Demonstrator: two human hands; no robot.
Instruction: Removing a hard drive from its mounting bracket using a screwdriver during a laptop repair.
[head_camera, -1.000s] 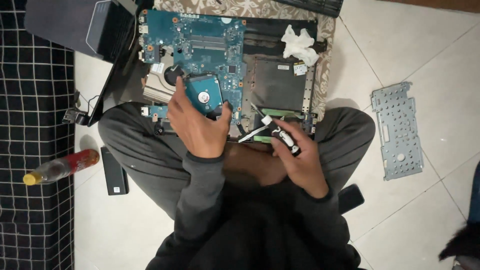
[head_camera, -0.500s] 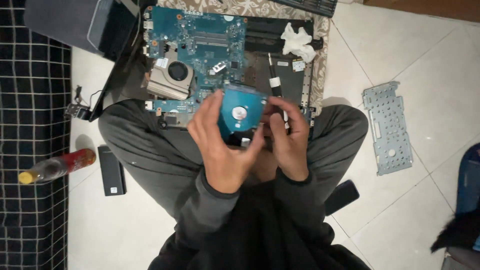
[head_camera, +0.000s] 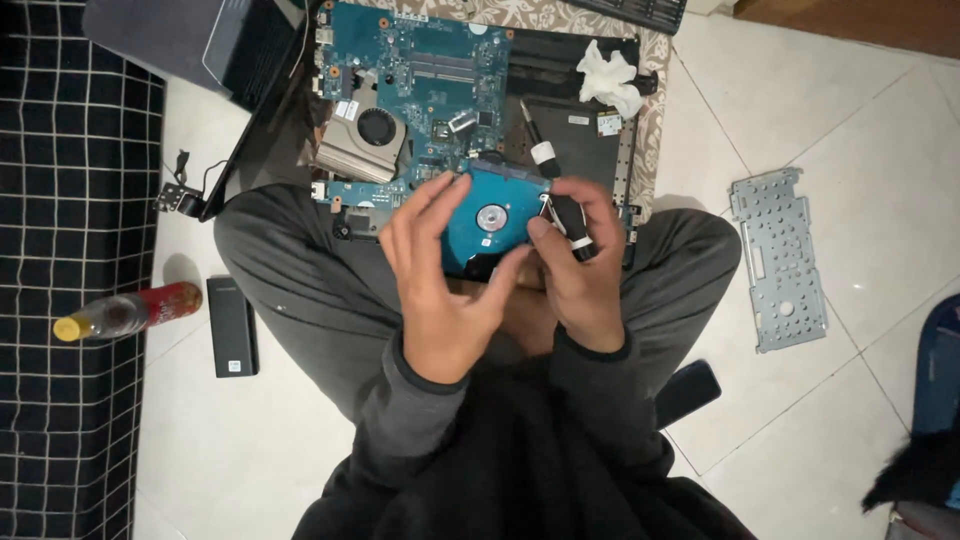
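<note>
Since a moment ago, both hands have kept the hard drive (head_camera: 490, 215) lifted off the laptop base, now tilted a little more toward the chest. Fingers of the left hand (head_camera: 445, 290) curl around the drive's left and lower edges, gripping it; the right hand (head_camera: 580, 275) pinches its right edge while also clasping a black-handled screwdriver (head_camera: 555, 190). Beyond lie the blue motherboard (head_camera: 420, 70) with its fan (head_camera: 377, 127), a crumpled white tissue (head_camera: 610, 80), a metal bracket (head_camera: 778, 260) on the tiles, a bottle (head_camera: 125, 312) and a black battery (head_camera: 232, 326).

Blue-boarded hard drive (head_camera: 490, 218), circuit-side up
</note>
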